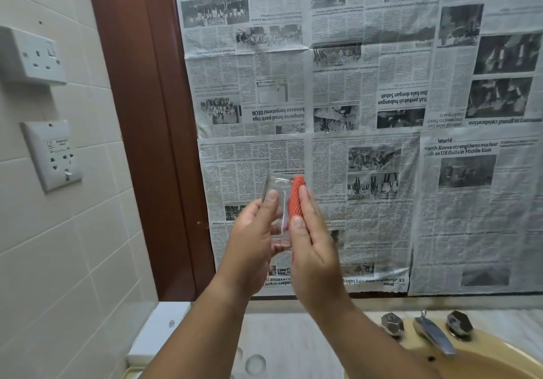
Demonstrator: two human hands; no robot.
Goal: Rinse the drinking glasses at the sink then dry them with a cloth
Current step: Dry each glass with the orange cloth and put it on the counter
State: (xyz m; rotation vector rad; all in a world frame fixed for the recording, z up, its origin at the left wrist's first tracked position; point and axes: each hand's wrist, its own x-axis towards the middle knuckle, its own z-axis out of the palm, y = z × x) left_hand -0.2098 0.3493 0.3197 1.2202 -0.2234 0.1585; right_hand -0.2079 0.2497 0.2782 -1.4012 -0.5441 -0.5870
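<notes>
Drying looks underway, so the rinsing of this one seems done. The left hand (252, 231) curls its fingers round one clear glass (276, 202), raised before the newspaper wall (382, 84). The right hand (311, 249) pinches one orange cloth (296, 199) against its side. One round rim (255, 364) on the counter (293, 334) is maybe a second glass, not yet dried.

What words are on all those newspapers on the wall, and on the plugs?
"World": heading on the right newspaper page.
"North Korea strengthens nuclear push as US flails in Middle East": headline under it.
"Semporna kenal pasti tiga kawasan berpotensi OECM": upside down, on the middle newspaper page.
"dua hala dengan Sabah": second upside-down headline, further right.
Small newspaper print and the wall socket label: too small to read.
</notes>
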